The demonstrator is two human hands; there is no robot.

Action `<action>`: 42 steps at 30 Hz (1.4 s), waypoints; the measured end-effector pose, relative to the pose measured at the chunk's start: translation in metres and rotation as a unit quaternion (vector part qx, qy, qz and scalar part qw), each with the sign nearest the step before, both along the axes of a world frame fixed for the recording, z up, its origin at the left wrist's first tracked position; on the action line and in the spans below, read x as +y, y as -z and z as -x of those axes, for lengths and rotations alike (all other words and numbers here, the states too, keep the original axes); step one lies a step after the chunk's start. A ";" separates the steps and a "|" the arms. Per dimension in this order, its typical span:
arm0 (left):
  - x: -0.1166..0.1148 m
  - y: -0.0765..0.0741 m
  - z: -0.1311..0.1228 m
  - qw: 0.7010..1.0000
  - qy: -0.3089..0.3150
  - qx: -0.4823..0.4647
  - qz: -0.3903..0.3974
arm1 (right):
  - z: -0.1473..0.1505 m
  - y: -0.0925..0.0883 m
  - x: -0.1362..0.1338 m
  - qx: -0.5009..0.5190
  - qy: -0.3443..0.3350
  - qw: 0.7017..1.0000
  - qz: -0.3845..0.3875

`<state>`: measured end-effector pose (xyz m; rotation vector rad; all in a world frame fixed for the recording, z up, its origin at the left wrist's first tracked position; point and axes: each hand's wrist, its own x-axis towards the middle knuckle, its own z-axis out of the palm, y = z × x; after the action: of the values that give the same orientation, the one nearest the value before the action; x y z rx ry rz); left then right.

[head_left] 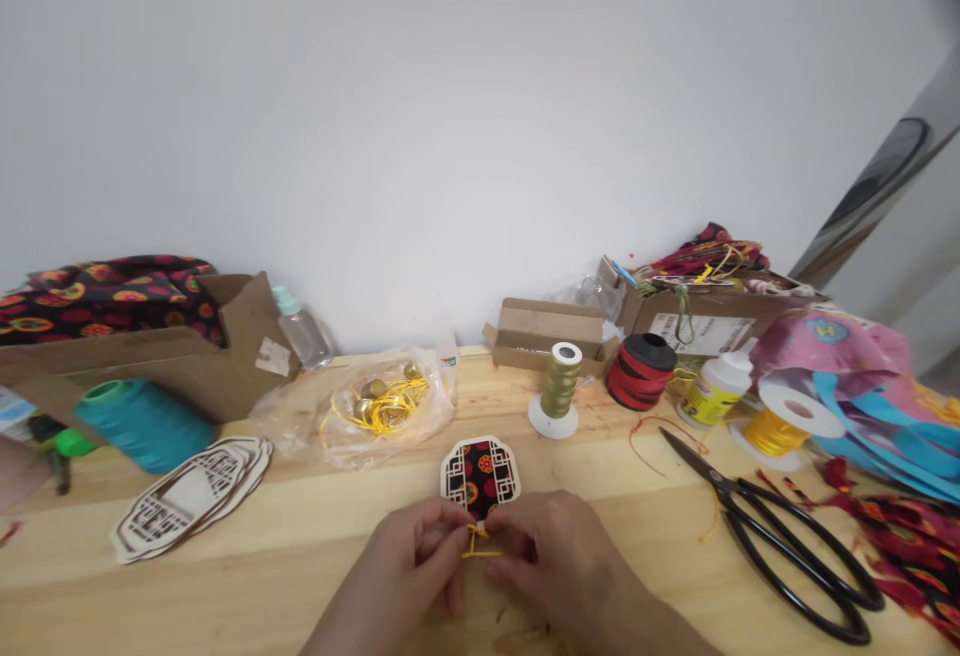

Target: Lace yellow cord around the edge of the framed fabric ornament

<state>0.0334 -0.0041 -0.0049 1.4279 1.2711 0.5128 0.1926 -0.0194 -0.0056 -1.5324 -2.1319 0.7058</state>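
Note:
Near the front middle of the table, my left hand (421,556) and my right hand (546,554) face each other with fingers pinched. Between them runs a thin yellow cord (480,553), looped and gripped by both hands at the lower edge of a wooden lattice piece. That piece (480,476) has a pale cut-out frame around dark fabric with red and orange round patterns. It lies just beyond my fingertips, its lower edge partly hidden by them.
Black scissors (787,536) lie at the right, near spools of yellow (772,436), red (641,371) and olive thread (561,386) and a glue bottle (716,388). Lattice frames (191,496), a teal cone (146,426) and a plastic bag with bells (382,406) are at the left.

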 end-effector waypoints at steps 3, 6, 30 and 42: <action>-0.001 -0.002 0.000 1.000 0.005 0.021 0.004 | 0.001 -0.004 0.000 -0.030 -0.021 0.999 0.002; -0.001 -0.004 0.000 0.999 -0.004 0.035 0.004 | 0.002 -0.007 -0.002 -0.031 -0.032 0.999 0.005; 0.007 -0.004 0.004 0.998 -0.022 0.015 -0.049 | 0.016 0.018 0.000 -0.007 0.033 0.993 -0.110; 0.005 -0.006 0.005 0.998 -0.010 0.032 -0.048 | 0.002 0.004 0.008 -0.008 -0.061 0.987 -0.146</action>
<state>0.0284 0.0010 0.0013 1.5229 1.3280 0.5530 0.1910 -0.0112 -0.0099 -1.2653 -2.2404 0.3986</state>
